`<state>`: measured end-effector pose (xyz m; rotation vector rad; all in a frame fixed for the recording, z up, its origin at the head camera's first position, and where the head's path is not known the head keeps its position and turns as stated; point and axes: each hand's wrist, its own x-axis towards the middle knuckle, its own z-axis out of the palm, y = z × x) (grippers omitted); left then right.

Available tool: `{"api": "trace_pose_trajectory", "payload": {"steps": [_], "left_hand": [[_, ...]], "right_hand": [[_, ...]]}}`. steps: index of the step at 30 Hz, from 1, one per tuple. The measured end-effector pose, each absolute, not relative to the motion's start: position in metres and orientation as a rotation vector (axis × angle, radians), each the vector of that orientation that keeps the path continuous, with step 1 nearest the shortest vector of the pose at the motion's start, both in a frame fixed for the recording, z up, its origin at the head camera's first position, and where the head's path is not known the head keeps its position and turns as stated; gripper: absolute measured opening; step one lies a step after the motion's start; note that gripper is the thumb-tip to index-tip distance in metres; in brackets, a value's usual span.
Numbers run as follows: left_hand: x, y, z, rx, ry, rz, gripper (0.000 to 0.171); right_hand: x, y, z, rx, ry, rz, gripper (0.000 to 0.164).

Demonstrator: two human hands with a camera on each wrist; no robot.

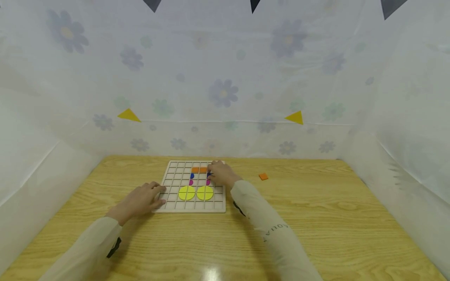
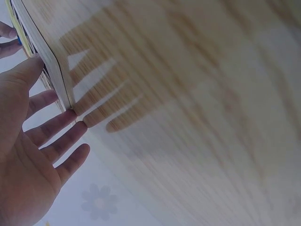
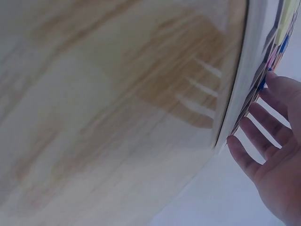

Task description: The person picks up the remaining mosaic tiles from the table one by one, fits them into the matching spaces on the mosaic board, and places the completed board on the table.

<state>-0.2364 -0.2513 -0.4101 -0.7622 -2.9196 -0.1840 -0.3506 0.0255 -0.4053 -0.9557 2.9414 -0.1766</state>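
Observation:
A pale gridded board (image 1: pixel 171 171) lies on the table with small coloured pieces in its cells. Along its left edge rests my left hand (image 1: pixel 143 199), fingers spread and nearly straight; in the left wrist view the fingertips touch the rim. My right hand (image 1: pixel 222 174) is over the board's upper right, pinching a small blue piece (image 3: pixel 262 84) between thumb and index finger. Beside it are two orange squares (image 1: pixel 199 170), a blue half-circle (image 1: pixel 191 176) and two magenta half-circles (image 1: pixel 191 182). Lower down lie two yellow discs (image 1: pixel 186 192), each made of quarter pieces.
A loose orange square (image 1: pixel 263 176) lies on the wooden table (image 1: pixel 316 218), right of the board. White flowered sheeting (image 1: pixel 225 132) encloses the back and sides, with yellow triangles (image 1: pixel 296 117) on the back sheet.

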Motion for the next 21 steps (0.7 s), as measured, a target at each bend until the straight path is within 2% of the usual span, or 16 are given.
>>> {"api": "trace_pose_trajectory", "payload": {"steps": [21], "left_hand": [[-0.2366,-0.2492,-0.4092,-0.77,-2.914,-0.179,0.041]], "right_hand": [[-0.3498,0.0331,-0.402,-0.953,2.959,-0.183,0.023]]}}
